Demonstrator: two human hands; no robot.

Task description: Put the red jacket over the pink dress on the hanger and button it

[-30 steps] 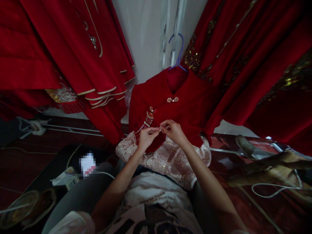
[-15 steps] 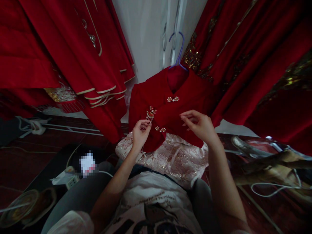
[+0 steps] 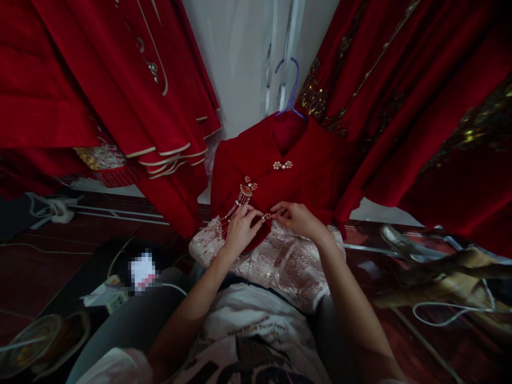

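A red jacket point(image 3: 240, 154) hangs on a purple hanger point(image 3: 293, 90) in front of me, its lower edge over a pale pink, gold-patterned cloth point(image 3: 288, 261) on my lap. Both my hands pinch the lower jewelled clasp point(image 3: 267, 216) near the jacket's hem. My left hand point(image 3: 240, 226) has its left end, partly covered by the fingertips. My right hand point(image 3: 298, 217) closes on its right end. Above sits a second pearl clasp point(image 3: 282, 165). A beaded tassel brooch point(image 3: 247, 191) hangs on the jacket's left side, its strands trailing down beside my left hand.
Red garments with pale piping point(image 3: 160, 106) hang at the left, and sequinned red garments point(image 3: 384, 106) at the right. A power strip point(image 3: 116, 296) and a plastic bowl point(image 3: 32, 341) stand low at the left. A white cable point(image 3: 440, 320) loops among items at the lower right.
My left hand has let go of the tassel brooch and moved down and right to the lower clasp. My right hand has come down and left to that clasp, its fingers closing.
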